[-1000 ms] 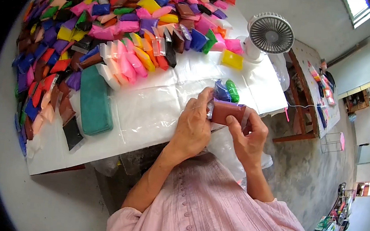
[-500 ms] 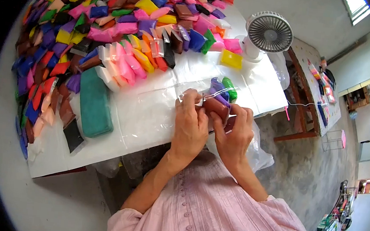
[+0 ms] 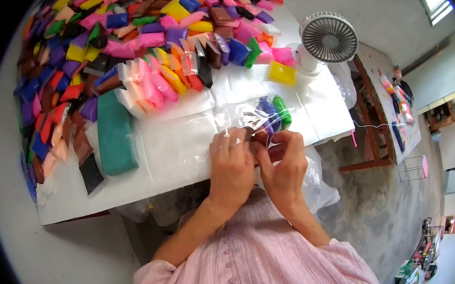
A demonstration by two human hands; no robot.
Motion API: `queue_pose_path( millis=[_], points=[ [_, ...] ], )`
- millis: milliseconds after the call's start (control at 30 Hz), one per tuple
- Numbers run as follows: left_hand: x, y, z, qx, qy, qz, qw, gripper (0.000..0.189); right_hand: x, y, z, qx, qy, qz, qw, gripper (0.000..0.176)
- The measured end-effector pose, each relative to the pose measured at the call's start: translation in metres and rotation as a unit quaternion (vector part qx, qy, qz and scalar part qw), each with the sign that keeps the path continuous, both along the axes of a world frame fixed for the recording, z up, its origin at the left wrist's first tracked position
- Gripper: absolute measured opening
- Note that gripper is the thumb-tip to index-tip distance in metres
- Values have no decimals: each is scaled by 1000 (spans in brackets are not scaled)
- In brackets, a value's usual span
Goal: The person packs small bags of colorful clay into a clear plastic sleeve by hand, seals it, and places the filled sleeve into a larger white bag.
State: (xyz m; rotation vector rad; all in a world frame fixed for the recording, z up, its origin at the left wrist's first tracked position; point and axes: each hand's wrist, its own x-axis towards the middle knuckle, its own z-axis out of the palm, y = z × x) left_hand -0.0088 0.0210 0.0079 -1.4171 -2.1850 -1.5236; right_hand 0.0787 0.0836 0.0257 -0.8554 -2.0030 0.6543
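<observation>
At the table's front edge, my left hand [image 3: 232, 167] is closed on the near part of a clear plastic bag [image 3: 236, 115]. Beside it, my right hand [image 3: 286, 167] has thumb and fingers pinched at a small brown packet [image 3: 259, 138], mostly covered by the fingers. Just beyond the fingertips, a purple-blue packet [image 3: 267, 112] and a green packet [image 3: 282, 112] lie side by side, apparently within the clear film. Glare on the plastic hides where its opening is.
Many coloured packets [image 3: 138, 40] are heaped over the table's far left. A teal block [image 3: 115, 137] lies left of my hands, a yellow packet [image 3: 282, 73] beyond them. A white fan [image 3: 329, 39] stands at the far right corner. Another plastic bag [image 3: 316, 183] hangs below the edge.
The brown packet has gone lower between my fingers and shows less. The clear film now spreads out beyond my left hand, and both hands are closer together.
</observation>
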Motion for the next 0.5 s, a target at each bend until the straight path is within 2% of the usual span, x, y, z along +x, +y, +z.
queue_pose_path(
  millis=[67,100,233,367,500],
  points=[
    [-6,-3,2,61,-94,-20,994,29,-2,3,-3,19,-1,4,1000,29],
    [-10,-6,1,50,-115,-38,991,32,-4,5,-5,28,-2,6,1000,29],
    [-16,-8,5,34,-101,-71,992,36,-16,7,-8,67,9,-14,998,27],
    [-17,-8,7,9,-99,-80,992,40,-1,-4,2,63,-58,-25,996,26],
    [-18,-6,5,7,-60,-78,995,40,-2,1,2,62,-38,33,997,21]
  ],
)
